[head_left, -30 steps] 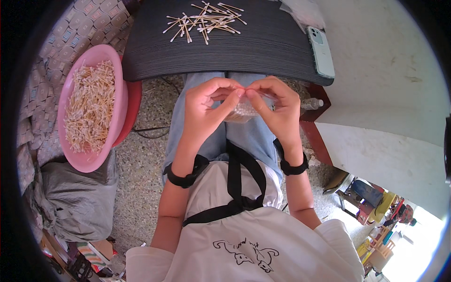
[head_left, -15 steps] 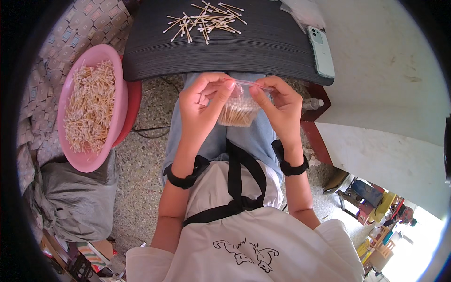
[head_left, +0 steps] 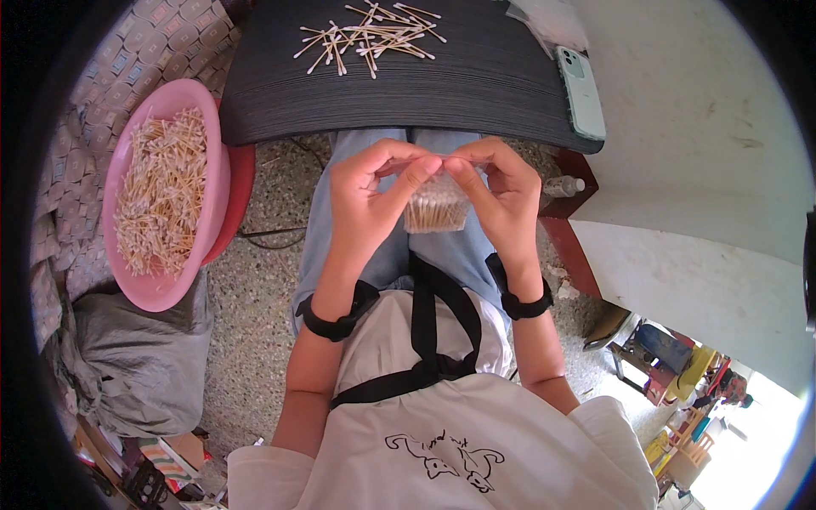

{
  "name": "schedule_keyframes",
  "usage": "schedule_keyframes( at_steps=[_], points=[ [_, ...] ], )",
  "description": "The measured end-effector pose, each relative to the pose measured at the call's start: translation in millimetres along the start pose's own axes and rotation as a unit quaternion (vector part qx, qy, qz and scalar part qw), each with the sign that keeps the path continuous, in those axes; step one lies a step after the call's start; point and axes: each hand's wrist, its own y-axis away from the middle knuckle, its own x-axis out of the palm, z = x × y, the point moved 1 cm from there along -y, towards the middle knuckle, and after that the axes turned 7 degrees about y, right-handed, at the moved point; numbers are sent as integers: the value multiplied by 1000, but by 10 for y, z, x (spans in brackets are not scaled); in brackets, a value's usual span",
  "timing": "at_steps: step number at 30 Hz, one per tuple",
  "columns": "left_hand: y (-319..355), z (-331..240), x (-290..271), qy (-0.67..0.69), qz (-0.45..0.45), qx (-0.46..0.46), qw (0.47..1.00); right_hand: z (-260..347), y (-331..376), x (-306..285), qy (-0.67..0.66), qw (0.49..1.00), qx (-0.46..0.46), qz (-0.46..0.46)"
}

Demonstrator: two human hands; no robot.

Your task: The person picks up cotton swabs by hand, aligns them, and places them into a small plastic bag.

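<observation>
Between my hands, above my lap, hangs a small clear zip bag (head_left: 437, 212) packed with cotton swabs. My left hand (head_left: 378, 183) is closed on the bag's top edge, thumb and fingers pinching it. My right hand (head_left: 497, 183) pinches the same edge from the other side, and the two thumbs meet near the middle. Much of the bag's top strip is hidden by the fingers. Loose cotton swabs (head_left: 370, 38) lie in a criss-cross heap on the black table (head_left: 297, 106) beyond my hands.
To the left, a pink basin (head_left: 153, 297) full of cotton swabs rests over a red one (head_left: 242, 178). A pale green phone (head_left: 582, 98) lies at the table's right edge, near clear plastic bags (head_left: 552, 21). A bottle (head_left: 564, 186) lies by the wall. A grey plastic bag (head_left: 149, 365) sits lower left.
Both hands have come closer together along the bag's top edge, so the thumbs now meet. The bag's strip, visible before, is now mostly covered by fingers.
</observation>
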Motion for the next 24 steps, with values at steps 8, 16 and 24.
schedule_keyframes(
  at_steps=[8, 16, 24],
  points=[
    [-7, -19, -32, 70, -51, -28, 996, 27, 57, -23, -149, 985, 87, -22],
    [-25, -36, 41, 42, -11, -24, 999, -11, 61, -26, -125, 989, 68, -35],
    [-24, -29, -1, -29, 28, -23, 999, 8, 57, 7, -120, 990, 76, 5]
  ],
)
